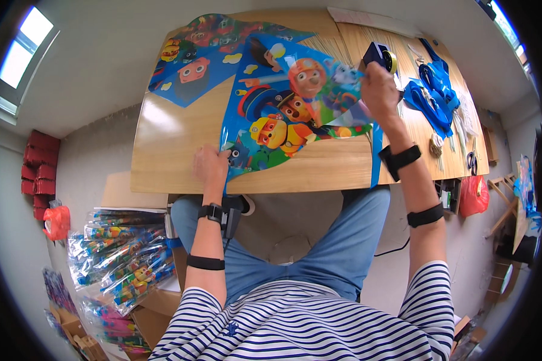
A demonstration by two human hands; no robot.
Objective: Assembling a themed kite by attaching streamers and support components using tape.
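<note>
left grip [209, 166] is pinching printed sheet [272, 132], right grip [379, 93] clamping its right side, this one looking unfinished, second sheet [202, 78] waiting on bench [162, 159], bagged pieces [126, 243] seemingly done

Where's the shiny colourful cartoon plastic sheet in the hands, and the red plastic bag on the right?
Cartoon plastic sheet [296, 109]: head view, printed middle.
Red plastic bag [474, 198]: head view, bulging side.

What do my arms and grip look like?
Short white sleeves with dark stripes; a black band on each forearm. Left wrist: black strap, dark box and thin cable alongside. Right wrist: broad black strap. Left grip and right grip: ungloved.
</note>
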